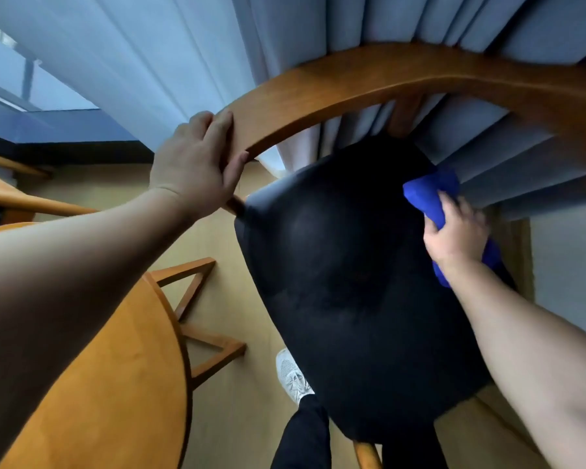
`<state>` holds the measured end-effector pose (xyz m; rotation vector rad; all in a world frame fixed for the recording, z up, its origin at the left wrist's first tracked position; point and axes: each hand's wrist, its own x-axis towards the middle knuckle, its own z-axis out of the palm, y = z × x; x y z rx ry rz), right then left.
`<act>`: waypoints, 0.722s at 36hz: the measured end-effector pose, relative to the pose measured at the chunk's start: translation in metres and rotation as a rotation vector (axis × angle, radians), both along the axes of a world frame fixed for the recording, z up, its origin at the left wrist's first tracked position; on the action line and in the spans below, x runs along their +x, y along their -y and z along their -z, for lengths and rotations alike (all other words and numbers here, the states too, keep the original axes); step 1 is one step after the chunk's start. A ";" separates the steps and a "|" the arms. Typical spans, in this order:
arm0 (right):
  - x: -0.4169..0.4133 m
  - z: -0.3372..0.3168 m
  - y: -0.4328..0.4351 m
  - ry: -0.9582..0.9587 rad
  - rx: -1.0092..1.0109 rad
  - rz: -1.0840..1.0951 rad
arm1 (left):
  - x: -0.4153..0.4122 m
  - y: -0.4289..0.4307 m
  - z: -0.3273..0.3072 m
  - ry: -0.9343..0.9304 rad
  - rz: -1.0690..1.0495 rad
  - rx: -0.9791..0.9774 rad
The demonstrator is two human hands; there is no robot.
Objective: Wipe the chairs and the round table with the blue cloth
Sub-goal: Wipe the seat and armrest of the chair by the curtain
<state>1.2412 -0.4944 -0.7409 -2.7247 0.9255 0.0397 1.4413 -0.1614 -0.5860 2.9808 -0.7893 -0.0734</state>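
Note:
A wooden chair with a curved back rail point(369, 79) and a black padded seat point(352, 282) stands right below me. My left hand point(197, 164) grips the left end of the back rail, fingers curled over its top. My right hand point(457, 231) holds the bunched blue cloth point(430, 194) against the right rear edge of the seat. The round wooden table point(115, 384) shows at the lower left, partly hidden by my left forearm.
Pale curtains point(183, 62) hang right behind the chair. A second wooden chair's rails point(31, 201) show at the far left. The table's wooden base struts point(200, 319) lie on the light floor. My white shoe point(291, 377) stands by the seat's front.

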 end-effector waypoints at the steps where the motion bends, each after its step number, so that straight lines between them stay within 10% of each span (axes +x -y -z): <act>1: -0.004 0.001 -0.012 0.012 -0.008 -0.010 | 0.000 0.000 0.000 0.000 0.006 -0.002; 12: -0.096 0.006 -0.265 0.026 0.153 -0.494 | -0.004 -0.007 0.001 0.002 0.023 -0.013; 18: -0.113 -0.009 -0.242 0.094 0.268 -0.657 | -0.005 0.000 -0.004 0.002 0.043 -0.001; 26: -0.104 -0.035 -0.107 0.186 0.256 -0.223 | -0.034 0.008 -0.007 0.082 0.331 0.051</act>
